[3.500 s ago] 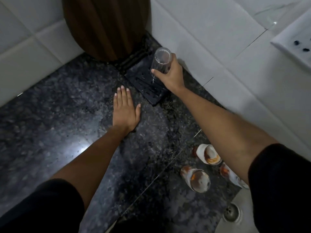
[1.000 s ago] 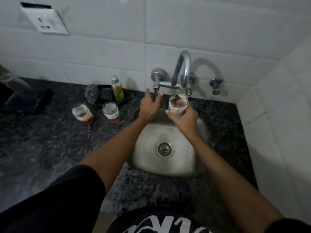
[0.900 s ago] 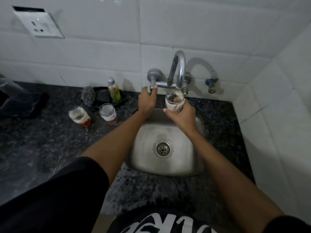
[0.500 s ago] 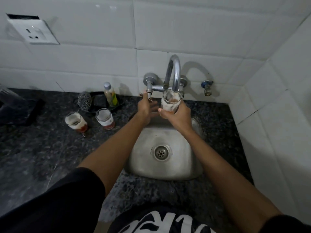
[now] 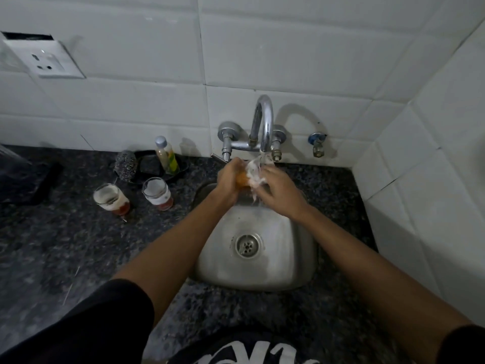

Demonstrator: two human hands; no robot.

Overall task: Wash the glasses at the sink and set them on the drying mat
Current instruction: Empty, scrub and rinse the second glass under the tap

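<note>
i see the glass (image 5: 249, 174) under the tap (image 5: 263, 127) stream, above the sink (image 5: 288, 258) back edge. left hand (image 5: 229, 179) fingers curl round its left side; right hand (image 5: 279, 187) fingers wrap its right side. two dirty glasses (image 5: 111, 199) stand on the counter (image 5: 65, 245), left of the sink.
</note>
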